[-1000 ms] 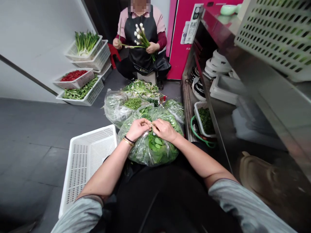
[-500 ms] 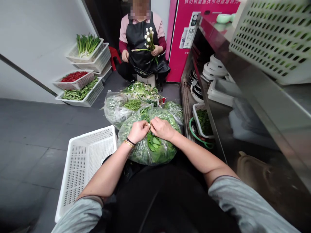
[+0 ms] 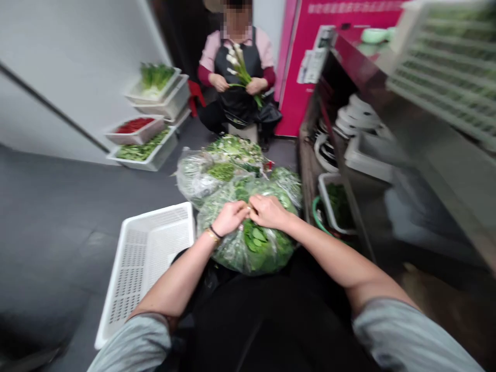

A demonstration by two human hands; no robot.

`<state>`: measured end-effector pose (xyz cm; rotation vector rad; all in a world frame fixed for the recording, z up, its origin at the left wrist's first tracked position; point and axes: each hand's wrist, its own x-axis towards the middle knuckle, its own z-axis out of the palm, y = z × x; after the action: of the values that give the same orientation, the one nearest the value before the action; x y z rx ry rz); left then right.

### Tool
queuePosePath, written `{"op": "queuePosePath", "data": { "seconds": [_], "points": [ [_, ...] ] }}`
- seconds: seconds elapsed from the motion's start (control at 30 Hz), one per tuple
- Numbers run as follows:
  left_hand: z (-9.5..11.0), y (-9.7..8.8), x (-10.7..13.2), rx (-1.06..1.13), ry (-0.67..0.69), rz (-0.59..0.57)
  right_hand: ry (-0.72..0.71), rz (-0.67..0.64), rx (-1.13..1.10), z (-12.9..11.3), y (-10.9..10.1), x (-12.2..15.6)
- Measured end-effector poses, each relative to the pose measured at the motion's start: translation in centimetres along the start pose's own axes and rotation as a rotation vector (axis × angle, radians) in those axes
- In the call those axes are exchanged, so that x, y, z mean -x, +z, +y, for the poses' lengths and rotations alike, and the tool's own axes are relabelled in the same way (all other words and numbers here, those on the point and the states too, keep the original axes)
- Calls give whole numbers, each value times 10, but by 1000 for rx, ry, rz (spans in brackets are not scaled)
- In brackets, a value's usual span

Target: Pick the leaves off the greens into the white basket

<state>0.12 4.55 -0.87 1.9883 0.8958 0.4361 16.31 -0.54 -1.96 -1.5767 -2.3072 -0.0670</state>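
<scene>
My left hand (image 3: 231, 217) and my right hand (image 3: 270, 211) meet fingertip to fingertip above a clear plastic bag (image 3: 232, 254) full of greens. A bunch of leafy greens (image 3: 256, 236) hangs below my right hand, its broad leaves toward me. Both hands are closed in a pinch where its stem ends meet, with a small pale bit showing between the fingertips. The fingers hide most of the stems, and motion blurs the picture. The bag rests in front of my lap.
An empty white perforated basket (image 3: 120, 279) stands at my left. Ahead lie other vegetable bags (image 3: 189, 178) and trimmings (image 3: 236, 147). A co-worker (image 3: 240, 67) sits beyond, holding spring onions. Vegetable baskets (image 3: 135, 137) are stacked far left; a metal shelf (image 3: 422, 150) runs along the right.
The view has shifted, so everything sits a little farther right and lower. My hands keep their pinch over the bag. The co-worker's two hands have come closer together at the spring onions.
</scene>
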Motion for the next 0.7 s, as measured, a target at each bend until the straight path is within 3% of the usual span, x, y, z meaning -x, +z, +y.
{"op": "queuePosePath", "data": {
  "seconds": [0.1,0.23,0.3,0.37,0.5,0.7],
  "points": [
    [15,-3,8,-273,56,-94,-32,121,77,-6,3,8],
    [22,-7,4,-647,106,55,-103,317,166,5,20,9],
    [25,-10,1,-741,184,53,-112,348,187,9,26,11],
    [27,-11,-3,-703,170,-26,-127,353,194,9,28,16],
    [27,-11,-19,-452,-66,-223,-144,352,180,11,32,24],
    [18,-2,-26,-401,-202,-237,-174,223,70,20,44,23]
  ]
}}
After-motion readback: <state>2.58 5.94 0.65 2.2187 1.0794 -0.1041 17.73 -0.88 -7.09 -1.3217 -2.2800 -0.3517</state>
